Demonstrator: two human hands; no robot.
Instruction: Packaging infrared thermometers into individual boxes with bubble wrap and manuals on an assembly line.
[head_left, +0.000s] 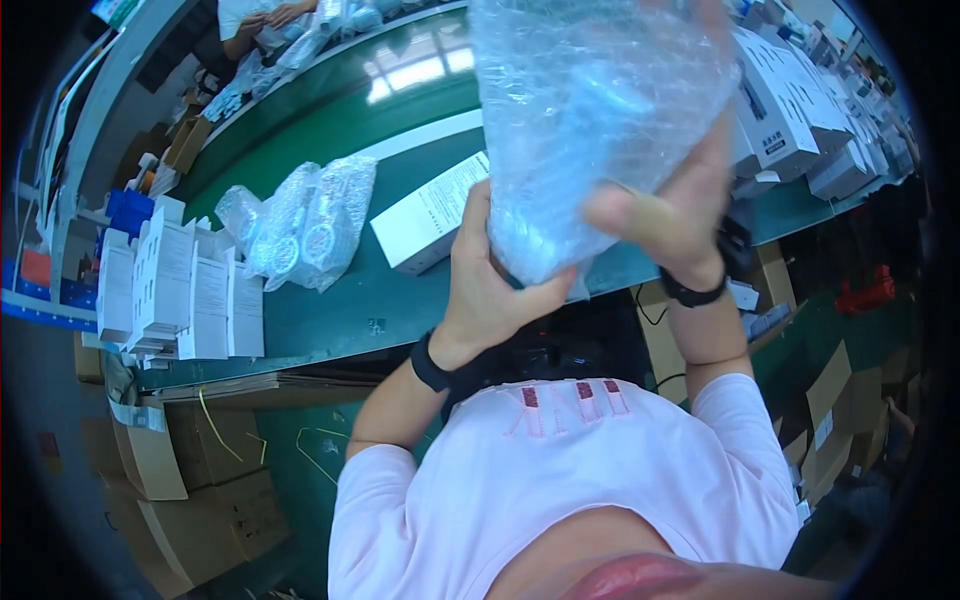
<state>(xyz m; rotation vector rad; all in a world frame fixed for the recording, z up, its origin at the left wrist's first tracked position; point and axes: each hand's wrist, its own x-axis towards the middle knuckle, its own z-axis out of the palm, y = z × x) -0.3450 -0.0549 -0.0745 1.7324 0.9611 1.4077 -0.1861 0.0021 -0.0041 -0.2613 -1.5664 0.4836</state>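
A clear bubble-wrap bag (560,130) with a pale bluish item inside fills the upper middle, raised above the green workbench. My left hand (485,290) grips its lower left corner, thumb across the bottom edge. On the other side, my right hand (665,225) is blurred by motion; its thumb lies in front of the bag and the fingers run up along the right edge, partly hidden. What the wrapped item is cannot be made out. Just left of my left hand, a white printed carton (425,220) lies on the bench.
Bubble-wrapped items (310,225) lie on the bench at left, beside a row of upright white cartons (185,285). More white boxes (780,105) are stacked at right. Behind runs a green conveyor belt (330,95); across it a co-worker's hands (280,15) handle wrapped goods. Cardboard boxes (200,510) stand below.
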